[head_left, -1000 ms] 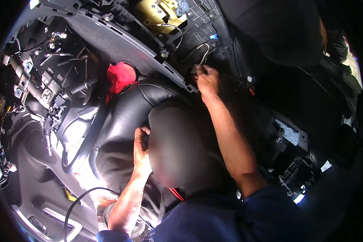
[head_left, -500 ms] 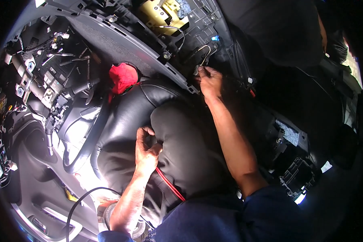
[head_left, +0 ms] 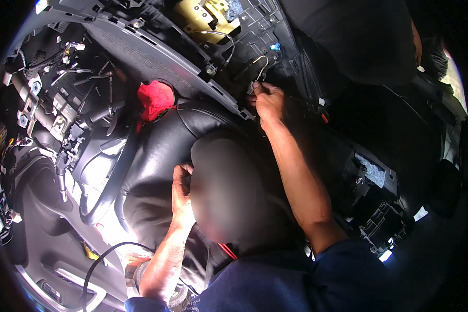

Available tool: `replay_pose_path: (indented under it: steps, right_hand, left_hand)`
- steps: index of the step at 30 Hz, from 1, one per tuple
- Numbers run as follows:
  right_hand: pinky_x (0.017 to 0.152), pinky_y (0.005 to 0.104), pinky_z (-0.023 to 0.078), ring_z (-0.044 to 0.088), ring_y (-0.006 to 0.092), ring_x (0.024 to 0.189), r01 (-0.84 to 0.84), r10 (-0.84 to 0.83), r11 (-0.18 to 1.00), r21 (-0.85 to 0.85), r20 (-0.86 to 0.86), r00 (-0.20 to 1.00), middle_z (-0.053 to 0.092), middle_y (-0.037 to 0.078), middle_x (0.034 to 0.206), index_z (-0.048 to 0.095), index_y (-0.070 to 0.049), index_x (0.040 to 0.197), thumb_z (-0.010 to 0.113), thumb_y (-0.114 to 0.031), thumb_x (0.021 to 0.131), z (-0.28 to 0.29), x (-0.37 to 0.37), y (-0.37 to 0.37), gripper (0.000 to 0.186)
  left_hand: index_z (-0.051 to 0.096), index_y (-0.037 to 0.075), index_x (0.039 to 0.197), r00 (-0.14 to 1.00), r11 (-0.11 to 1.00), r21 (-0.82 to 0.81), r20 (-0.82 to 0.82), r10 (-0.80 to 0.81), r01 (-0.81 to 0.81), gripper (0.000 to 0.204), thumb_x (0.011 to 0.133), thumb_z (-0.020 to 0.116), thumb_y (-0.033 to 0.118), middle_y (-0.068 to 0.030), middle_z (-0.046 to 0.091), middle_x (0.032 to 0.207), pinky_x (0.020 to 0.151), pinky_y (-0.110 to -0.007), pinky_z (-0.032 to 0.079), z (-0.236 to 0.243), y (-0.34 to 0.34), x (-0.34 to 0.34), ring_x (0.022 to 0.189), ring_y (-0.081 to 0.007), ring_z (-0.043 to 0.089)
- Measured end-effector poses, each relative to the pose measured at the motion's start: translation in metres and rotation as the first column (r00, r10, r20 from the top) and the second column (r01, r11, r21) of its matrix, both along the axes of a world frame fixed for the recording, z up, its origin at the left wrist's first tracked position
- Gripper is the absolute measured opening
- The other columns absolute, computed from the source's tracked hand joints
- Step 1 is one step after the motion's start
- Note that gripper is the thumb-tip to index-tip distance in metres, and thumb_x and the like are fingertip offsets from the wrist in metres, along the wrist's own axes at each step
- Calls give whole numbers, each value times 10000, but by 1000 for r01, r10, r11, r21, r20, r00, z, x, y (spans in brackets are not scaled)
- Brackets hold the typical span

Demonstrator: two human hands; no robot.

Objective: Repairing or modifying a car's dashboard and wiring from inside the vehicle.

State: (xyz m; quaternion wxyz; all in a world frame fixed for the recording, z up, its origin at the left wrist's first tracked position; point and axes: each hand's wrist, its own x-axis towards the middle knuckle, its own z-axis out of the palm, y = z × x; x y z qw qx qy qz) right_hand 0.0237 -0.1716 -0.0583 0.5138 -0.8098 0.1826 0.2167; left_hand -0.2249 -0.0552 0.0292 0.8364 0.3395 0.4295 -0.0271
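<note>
With its fingers pinched, my right hand [head_left: 269, 102] holds a small pale wire connector [head_left: 251, 87] at the end of a looped whitish wire [head_left: 265, 66]. The hand is against the lower edge of a dark, opened trim panel [head_left: 221, 92]. My left hand [head_left: 181, 193] is raised over my lap with its fingers curled; a blurred patch covers its right side, so what it holds, if anything, is hidden. A red cord [head_left: 226, 250] shows below that patch, near my shirt.
A black leather seat [head_left: 158, 138] with a red cloth [head_left: 157, 99] behind it fills the middle. At left are a door panel [head_left: 34, 223] and a metal bracket [head_left: 62, 112] with tools nearby. A black cable [head_left: 96, 265] curves at lower left. Another person's dark clothing [head_left: 353, 41] is at upper right.
My right hand stays at the connector, shifted slightly left with the view. My left hand has moved slightly left, and a blurred patch now covers part of it and the red cord.
</note>
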Motion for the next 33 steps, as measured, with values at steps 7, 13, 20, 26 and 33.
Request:
replay_pose_path:
  steps: [7, 13, 20, 26, 33]
  right_hand:
    - [519, 285, 488, 612, 128, 570, -518, 538, 765, -381, -64, 841, 657, 37, 726, 669, -29, 844, 655, -328, 906, 18, 23, -18, 305]
    - [648, 295, 492, 641, 157, 727, -271, 353, 912, -309, 252, 901, 685, 94, 826, 677, 6, 981, 718, -311, 849, 38, 32, -17, 346]
    - [565, 228, 453, 552, 60, 697, -321, 327, 945, -70, 278, 903, 613, -15, 786, 668, -35, 967, 715, -191, 861, 13, 17, -48, 195]
    - [912, 306, 461, 599, 161, 992, -487, 508, 861, -150, 314, 802, 662, 74, 1092, 671, -53, 1045, 659, -17, 848, 56, -27, -63, 201]
    - [922, 333, 458, 588, 196, 1023, -80, 93, 903, 423, -9, 996, 645, 87, 1110, 609, -17, 1141, 582, 9, 834, 12, -59, -77, 310]
  left_hand:
    - [408, 78, 978, 1000, 999, 30, -13, -20, 21, 427, 633, 435, -172, -36, 455, 908, 527, -196, 343, 2, 3, 2, 623, -72, 427]
    - [413, 74, 970, 998, 993, 108, -6, -55, 56, 416, 623, 442, -153, -46, 468, 944, 557, -199, 368, -6, 1, -1, 672, -83, 449]
    - [470, 24, 961, 991, 832, 537, -65, -119, 135, 405, 574, 468, -97, -116, 500, 1009, 818, -312, 432, 2, 1, 1, 953, -221, 504]
    - [531, -21, 1111, 861, 432, 890, 103, -497, 143, 486, 627, 570, -7, -214, 510, 1168, 981, -420, 408, 37, 8, 71, 1132, -373, 500]
    - [530, 5, 1088, 795, 222, 933, -100, -598, 284, 385, 726, 654, 50, -196, 584, 1007, 876, -462, 449, 8, -21, 142, 1003, -397, 543]
